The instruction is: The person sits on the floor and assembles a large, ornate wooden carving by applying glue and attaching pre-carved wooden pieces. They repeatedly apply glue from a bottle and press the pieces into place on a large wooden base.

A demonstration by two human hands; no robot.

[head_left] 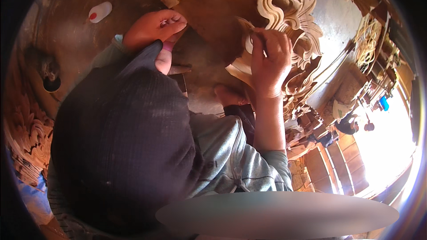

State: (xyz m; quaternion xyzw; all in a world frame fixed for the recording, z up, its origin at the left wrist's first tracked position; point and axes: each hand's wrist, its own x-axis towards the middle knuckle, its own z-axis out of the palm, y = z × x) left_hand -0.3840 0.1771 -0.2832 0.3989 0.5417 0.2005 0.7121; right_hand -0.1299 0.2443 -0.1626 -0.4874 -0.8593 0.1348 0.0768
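My left hand [153, 31], at the upper left, is curled with its fingers closed; I cannot make out what they hold, if anything. A pink band [168, 46] shows just below it. My right hand [272, 55] is over the left edge of a carved wooden piece [307, 13] with wavy, leaf-like scrolls. Thumb and fingers are bent together at that edge, and whatever lies between them is hidden. A dark cap [124, 129] covers much of the lower left. Beside it, a short brown tapered object [180, 69] lies between the hands.
A white bottle with a red cap [100, 12] lies at the upper left. Below it is a dark round object [52, 83]. More carved wood [31, 138] stands at the far left. A bare foot [229, 94] is near my right forearm. Coiled cord [368, 40] and clutter line the right.
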